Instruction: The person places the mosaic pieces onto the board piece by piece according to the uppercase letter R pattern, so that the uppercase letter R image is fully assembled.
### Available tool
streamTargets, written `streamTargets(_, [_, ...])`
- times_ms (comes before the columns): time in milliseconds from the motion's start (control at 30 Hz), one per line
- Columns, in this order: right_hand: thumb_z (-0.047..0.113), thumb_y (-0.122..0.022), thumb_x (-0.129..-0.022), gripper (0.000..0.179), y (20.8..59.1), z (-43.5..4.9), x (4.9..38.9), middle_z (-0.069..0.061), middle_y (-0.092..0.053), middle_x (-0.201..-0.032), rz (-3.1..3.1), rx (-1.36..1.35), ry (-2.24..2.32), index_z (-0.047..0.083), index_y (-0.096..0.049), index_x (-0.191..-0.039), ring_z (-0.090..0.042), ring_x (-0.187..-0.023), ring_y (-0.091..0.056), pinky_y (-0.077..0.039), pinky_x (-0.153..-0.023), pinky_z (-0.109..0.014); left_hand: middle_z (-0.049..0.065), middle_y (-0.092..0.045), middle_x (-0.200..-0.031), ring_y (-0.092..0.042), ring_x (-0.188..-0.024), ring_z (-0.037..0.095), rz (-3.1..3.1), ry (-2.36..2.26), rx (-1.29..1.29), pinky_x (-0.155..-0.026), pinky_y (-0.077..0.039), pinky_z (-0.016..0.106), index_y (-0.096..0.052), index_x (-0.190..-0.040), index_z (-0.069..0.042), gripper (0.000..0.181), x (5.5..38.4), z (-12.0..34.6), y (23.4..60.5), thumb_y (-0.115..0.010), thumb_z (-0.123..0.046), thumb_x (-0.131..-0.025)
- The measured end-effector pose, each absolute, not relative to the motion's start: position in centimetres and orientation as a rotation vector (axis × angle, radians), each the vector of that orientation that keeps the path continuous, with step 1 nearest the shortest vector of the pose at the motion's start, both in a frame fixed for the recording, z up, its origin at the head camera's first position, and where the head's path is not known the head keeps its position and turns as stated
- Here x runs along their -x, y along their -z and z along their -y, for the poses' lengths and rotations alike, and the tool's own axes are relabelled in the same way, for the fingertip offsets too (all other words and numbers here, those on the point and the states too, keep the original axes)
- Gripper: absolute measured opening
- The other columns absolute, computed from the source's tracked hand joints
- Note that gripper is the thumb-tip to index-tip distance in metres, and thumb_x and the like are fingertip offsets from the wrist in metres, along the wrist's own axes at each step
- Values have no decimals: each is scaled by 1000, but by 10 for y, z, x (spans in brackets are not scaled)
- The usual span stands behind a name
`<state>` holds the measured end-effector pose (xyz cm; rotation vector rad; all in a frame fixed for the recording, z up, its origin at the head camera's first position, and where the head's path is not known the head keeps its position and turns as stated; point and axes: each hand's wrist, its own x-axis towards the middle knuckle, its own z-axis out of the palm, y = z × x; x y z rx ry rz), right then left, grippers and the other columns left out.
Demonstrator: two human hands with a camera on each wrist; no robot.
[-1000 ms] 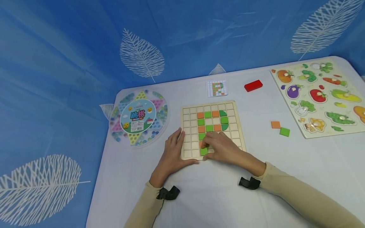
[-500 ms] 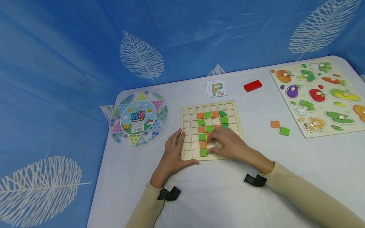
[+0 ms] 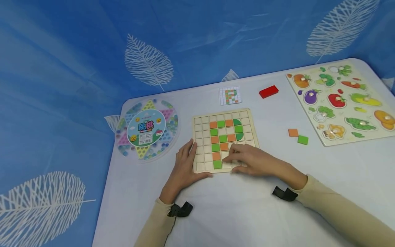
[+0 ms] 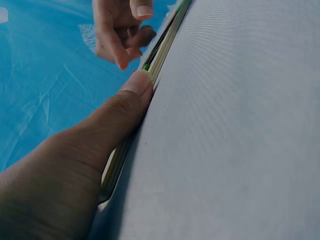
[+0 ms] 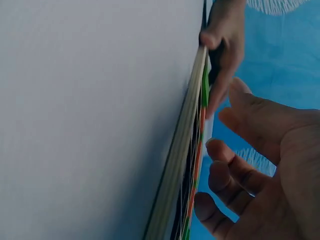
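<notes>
A square wooden grid board (image 3: 200, 159) lies on the table, with orange, green and dark green rounded tiles forming a P-like shape. My left hand (image 3: 183, 169) rests at its near left corner, straight fingers along the left edge and thumb along the front edge. In the left wrist view, the thumb (image 4: 120, 112) presses the board's side. Over the lower right part of the board is my right hand (image 3: 251, 160), fingers loosely bent. The right wrist view shows nothing between its fingertips (image 5: 216, 147). An orange tile (image 3: 224, 146) lies in a cell beyond these fingers.
A patterned letter card (image 3: 230, 95) and a red block (image 3: 268, 92) lie behind the board. Loose orange (image 3: 293, 132) and green (image 3: 302, 140) tiles are right of it, before a vegetable puzzle (image 3: 327, 135). A round marble game box (image 3: 146, 127) is at left.
My right hand has moved right across the board from the left column of tiles, uncovering an orange tile beside that column. My left hand has stayed at the corner.
</notes>
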<state>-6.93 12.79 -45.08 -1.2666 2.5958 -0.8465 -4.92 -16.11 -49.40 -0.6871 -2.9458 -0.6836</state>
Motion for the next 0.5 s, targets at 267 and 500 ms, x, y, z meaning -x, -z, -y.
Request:
streamTargets(267, [27, -78, -84, 37, 456, -113, 65, 8, -52, -96, -2567, 1368, 716, 23, -72, -121, -7, -82, -48, -44, -73, -25, 16, -20, -161, -25, -144, 35, 2957, 692, 675, -112, -29, 54, -23, -155, -3, 126, 49, 160, 495, -84, -62, -63])
streamTargets(500, [27, -75, -87, 35, 456, -112, 62, 8, -50, -95, -2579, 1360, 701, 24, -71, -122, -7, -81, -45, -42, -72, -26, 17, -21, -161, -26, -144, 36, 2957, 673, 677, -111, -29, 53, -22, -155, -3, 126, 50, 162, 493, -84, -61, -63])
